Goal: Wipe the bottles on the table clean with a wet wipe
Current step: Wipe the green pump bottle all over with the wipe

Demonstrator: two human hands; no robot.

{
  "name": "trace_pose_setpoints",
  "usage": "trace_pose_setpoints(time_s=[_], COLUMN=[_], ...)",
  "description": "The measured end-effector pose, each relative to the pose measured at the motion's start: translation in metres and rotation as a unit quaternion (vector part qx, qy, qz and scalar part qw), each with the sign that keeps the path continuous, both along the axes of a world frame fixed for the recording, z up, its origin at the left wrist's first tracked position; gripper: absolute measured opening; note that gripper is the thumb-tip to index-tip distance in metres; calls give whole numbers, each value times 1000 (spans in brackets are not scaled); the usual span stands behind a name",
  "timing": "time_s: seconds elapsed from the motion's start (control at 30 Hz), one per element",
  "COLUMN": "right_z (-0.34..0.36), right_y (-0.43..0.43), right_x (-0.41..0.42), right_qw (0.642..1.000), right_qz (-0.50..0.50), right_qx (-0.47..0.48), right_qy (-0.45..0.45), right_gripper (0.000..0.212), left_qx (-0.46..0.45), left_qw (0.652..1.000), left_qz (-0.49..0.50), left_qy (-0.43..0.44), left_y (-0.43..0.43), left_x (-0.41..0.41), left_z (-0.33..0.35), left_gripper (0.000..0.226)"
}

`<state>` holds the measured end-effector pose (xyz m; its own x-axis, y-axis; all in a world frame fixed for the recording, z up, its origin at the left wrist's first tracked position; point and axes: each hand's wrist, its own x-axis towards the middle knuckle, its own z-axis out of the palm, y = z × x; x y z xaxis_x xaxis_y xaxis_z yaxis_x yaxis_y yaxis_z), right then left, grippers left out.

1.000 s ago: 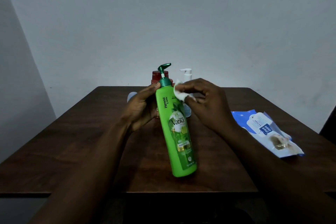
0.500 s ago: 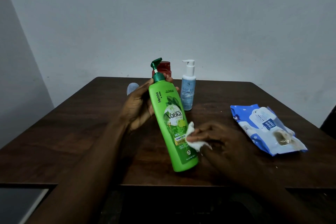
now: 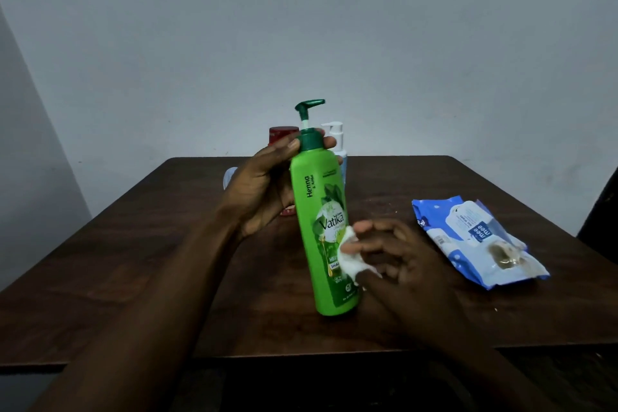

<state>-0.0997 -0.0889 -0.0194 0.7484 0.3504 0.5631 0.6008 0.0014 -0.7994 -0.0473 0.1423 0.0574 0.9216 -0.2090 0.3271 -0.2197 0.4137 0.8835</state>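
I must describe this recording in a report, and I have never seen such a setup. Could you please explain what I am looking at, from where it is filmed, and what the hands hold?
There is no machine here: a person works with two bare hands. All pictures come from one camera worn on the head, looking forward and down, so the arms enter from below. The left hand grips a green bottle near its pump and holds it tilted. The right hand presses a white wipe against the bottle's label. On the brown table a blue wipe pack lies at the right. Behind the green bottle stand a white pump bottle and a red-capped container, both partly hidden.
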Motion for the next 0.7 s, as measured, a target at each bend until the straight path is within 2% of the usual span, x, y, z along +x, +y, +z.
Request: trace_pose_setpoints(time_s=[0.1, 0.2, 0.33, 0.43, 0.5, 0.57, 0.63, 0.7], right_z=[10, 24, 31, 32, 33, 33, 30, 28], right_y=[0, -2, -6, -8, -8, -7, -7, -9], right_x=[20, 31, 44, 48, 50, 51, 52, 52], right_qw=[999, 997, 991, 989, 988, 988, 988, 988], right_qz=[-29, -33, -56, -58, -58, -54, -52, -57], right_qx=[20, 39, 70, 76, 77, 74, 78, 77], right_qy=[28, 56, 95, 117, 122, 121, 121, 117], right_gripper=[35, 35, 47, 52, 55, 59, 62, 62], left_qx=[7, 10, 43, 115, 193, 218, 221, 249], left_qw=[1000, 1000, 997, 991, 967, 944, 939, 936], left_qz=[1, -19, -48, 41, 159, 244, 256, 234], left_qy=[-9, -17, -49, -51, -42, -44, -61, -83], left_y=[-15, -37, -44, -43, -43, -43, -43, -42], left_x=[-5, -16, -14, -8, -9, -21, -37, -51], left_z=[11, 24, 22, 10, -1, -14, -27, -38], left_gripper=[52, 55, 44, 44, 45, 40, 31, 33])
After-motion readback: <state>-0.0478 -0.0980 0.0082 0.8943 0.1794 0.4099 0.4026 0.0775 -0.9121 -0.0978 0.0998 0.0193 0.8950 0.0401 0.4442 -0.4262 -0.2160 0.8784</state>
